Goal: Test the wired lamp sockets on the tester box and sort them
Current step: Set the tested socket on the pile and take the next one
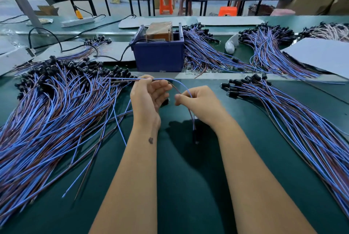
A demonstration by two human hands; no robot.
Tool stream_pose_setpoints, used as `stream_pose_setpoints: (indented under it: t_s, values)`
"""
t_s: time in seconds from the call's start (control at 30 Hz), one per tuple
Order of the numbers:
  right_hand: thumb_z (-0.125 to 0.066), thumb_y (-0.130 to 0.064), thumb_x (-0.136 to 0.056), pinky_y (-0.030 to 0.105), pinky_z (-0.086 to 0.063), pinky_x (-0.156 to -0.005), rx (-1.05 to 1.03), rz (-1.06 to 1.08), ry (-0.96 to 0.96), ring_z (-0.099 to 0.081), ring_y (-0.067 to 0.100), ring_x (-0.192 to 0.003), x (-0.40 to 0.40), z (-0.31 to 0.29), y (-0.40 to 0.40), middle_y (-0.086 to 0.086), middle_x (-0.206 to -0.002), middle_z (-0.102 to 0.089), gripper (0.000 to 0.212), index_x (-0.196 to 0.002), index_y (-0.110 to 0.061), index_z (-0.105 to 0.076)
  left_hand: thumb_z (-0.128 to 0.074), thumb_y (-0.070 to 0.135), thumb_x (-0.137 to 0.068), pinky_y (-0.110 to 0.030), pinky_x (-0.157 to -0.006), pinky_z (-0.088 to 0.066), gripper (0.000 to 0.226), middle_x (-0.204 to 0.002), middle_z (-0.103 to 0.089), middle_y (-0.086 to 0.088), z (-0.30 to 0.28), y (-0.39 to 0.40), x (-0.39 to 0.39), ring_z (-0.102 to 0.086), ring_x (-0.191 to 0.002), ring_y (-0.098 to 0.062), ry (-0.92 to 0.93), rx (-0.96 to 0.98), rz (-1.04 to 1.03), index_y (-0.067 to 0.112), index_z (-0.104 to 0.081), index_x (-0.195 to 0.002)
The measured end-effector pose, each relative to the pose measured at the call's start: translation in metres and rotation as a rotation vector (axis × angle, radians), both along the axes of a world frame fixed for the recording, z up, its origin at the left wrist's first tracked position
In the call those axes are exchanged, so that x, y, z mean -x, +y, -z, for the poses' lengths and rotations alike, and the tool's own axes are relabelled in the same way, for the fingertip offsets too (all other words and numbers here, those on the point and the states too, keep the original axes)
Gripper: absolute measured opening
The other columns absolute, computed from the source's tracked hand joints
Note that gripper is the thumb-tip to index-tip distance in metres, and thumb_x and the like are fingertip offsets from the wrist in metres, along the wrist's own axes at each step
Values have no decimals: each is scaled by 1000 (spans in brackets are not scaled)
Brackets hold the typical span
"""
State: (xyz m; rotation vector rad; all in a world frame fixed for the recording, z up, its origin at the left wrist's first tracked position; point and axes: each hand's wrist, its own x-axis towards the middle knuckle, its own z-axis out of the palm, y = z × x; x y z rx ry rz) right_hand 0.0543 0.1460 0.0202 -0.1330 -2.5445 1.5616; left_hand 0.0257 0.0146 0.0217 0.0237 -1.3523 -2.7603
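Both hands are raised over the green table in front of the blue tester box (159,56). My right hand (198,101) pinches the blue and brown wires of one lamp socket (195,136), whose black socket dangles below the hand. Those wires arch up to my left hand (149,94), which pinches a blue wire at its fingertips with the other fingers loosely curled. A large heap of wired sockets (52,105) spreads out on the left. A smaller fanned pile of wired sockets (294,113) lies on the right.
Further bundles of wired sockets (207,52) lie behind and right of the box, with a white sheet (321,54) at far right. A black cable (120,56) runs from the box to a power strip (77,21). Benches, stools and cartons fill the background.
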Motion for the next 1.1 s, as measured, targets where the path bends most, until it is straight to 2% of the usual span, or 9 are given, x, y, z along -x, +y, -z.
stream_pose_setpoints:
  t_s: [0.2,0.3,0.43,0.6,0.73,0.87,0.93,1.0,1.1]
  values:
    - [-71,-33,-86,26,-41,-52,-88,251,152,-44,10,-44,-14,-35,51,-7,-45,-50,24,-68,-17,-69,-44,8,-78,-23,-54,-41,12,-59,-62,-2,-3,36,-28,-54,-54,-16,271,276,14,17,-52,-78]
    - [-75,-11,-84,21,-45,-45,91,241,194,-48,10,-41,-27,-54,82,-1,-51,-54,17,-70,-17,-67,-48,7,-75,-21,-56,-42,20,-62,-57,-4,2,58,-45,-51,-57,-16,420,467,57,25,-57,-73]
    - [-49,21,-81,17,-52,-62,86,159,149,-63,8,-63,-51,-64,120,8,-79,-64,39,-86,-12,-70,-57,16,-78,-22,-55,-39,15,-63,-56,13,15,71,-56,-45,-54,-6,644,875,138,30,-61,-81]
    - [-37,12,-84,27,-56,-68,337,178,70,-67,21,-74,-68,-67,155,10,-89,-67,39,-97,-3,-71,-66,15,-85,-35,-67,-54,16,-84,-69,7,18,94,-78,-57,-76,-12,966,1192,155,22,-72,-99]
    - [-38,14,-87,23,-43,-52,87,265,-16,-53,10,-46,-64,-60,167,6,-79,-67,39,-93,-5,-72,-59,11,-90,-32,-80,-50,37,-112,-70,10,18,112,-90,-58,-106,-17,1081,1368,433,29,-65,-123]
    - [-32,14,-77,25,-38,-55,-278,337,-69,-53,15,-64,-56,-54,173,6,-88,-68,49,-93,-11,-72,-59,11,-89,-30,-82,-46,31,-112,-69,9,21,105,-82,-55,-109,-16,1000,1387,394,27,-68,-115]
    - [-36,6,-80,34,-44,-82,-540,393,-148,-55,25,-102,-50,-48,172,6,-111,-66,48,-96,-23,-71,-59,11,-90,-34,-81,-48,24,-104,-68,8,22,98,-73,-57,-103,-16,881,1372,306,25,-71,-106]
    - [-42,-5,-85,42,-30,-99,-821,453,-240,-38,32,-124,-43,-41,162,7,-126,-55,44,-105,-33,-69,-58,10,-88,-35,-80,-50,23,-102,-66,9,21,91,-63,-60,-96,-14,737,1335,212,25,-71,-100]
    - [-46,-17,-85,43,-25,-99,-833,504,-182,-31,32,-126,-28,-31,128,10,-131,-48,37,-113,-30,-66,-55,10,-87,-33,-78,-49,24,-106,-64,8,18,83,-52,-60,-90,-16,550,1293,83,24,-70,-98]
